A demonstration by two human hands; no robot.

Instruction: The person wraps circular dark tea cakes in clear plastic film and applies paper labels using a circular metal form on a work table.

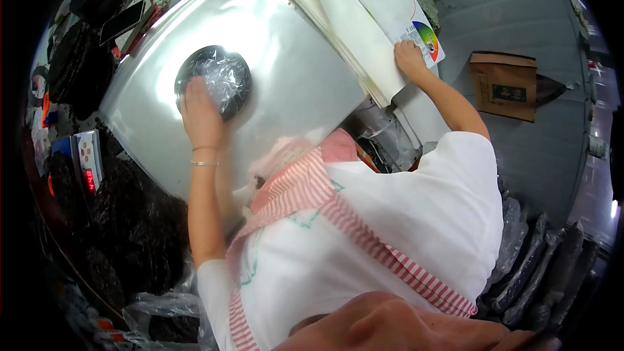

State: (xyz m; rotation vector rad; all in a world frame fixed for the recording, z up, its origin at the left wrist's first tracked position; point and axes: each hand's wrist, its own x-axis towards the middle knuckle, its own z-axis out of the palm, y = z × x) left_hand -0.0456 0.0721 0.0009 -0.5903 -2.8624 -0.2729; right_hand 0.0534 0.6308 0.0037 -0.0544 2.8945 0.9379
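My left hand (201, 112) rests flat on a round black object (181, 75) with crinkled clear film on its top. That object lies on a large stack of glossy clear plastic sheets (302, 73). At the upper right, my right hand (410, 58) touches a large white printed sheet (423, 34) with a colour wheel on it, its fingers bent at the sheet's edge. Whether the fingers pinch the sheet cannot be made out. Beneath and beside it lie cream paper sheets (341, 34), partly folded over.
A brown paper bag (504, 87) lies on the grey surface at right. At left are a phone (122, 22), a scale with a lit red display (88, 161) and dark, disc-like stacks (78, 68). Film-wrapped dark bundles (551, 273) stand at lower right.
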